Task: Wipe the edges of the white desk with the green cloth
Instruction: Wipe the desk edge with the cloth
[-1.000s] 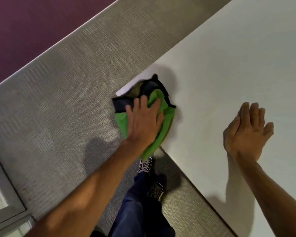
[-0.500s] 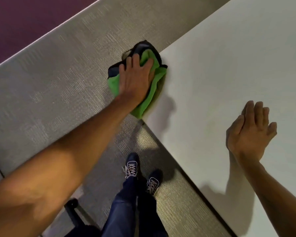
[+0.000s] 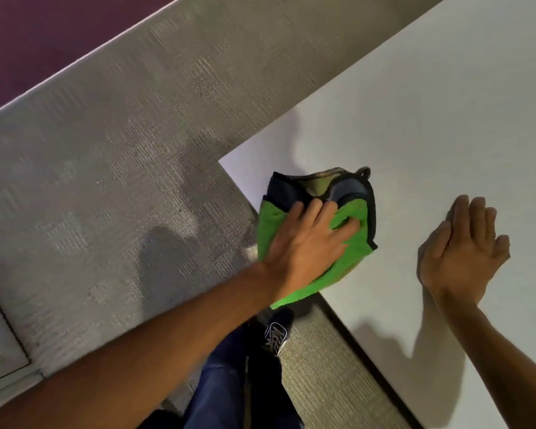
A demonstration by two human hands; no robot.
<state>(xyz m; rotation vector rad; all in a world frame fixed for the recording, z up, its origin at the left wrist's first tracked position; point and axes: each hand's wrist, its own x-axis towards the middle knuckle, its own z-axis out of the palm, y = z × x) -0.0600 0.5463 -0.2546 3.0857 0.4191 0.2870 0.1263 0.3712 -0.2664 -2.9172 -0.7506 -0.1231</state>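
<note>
Left hand (image 3: 307,243) has pulled the green cloth (image 3: 350,252) back from the far corner along the near-left edge of the white surface (image 3: 430,125), fingers (image 3: 314,209) spread flat, pressing rather than clenching; so that edge is getting a return stroke. Right hand (image 3: 464,252) stays flat and empty on the surface. Cloth's underside and the edge beneath it are hidden; frame is motion-blurred.

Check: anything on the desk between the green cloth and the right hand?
Nothing: head view shows only bare white desk between green cloth and right hand.
</note>
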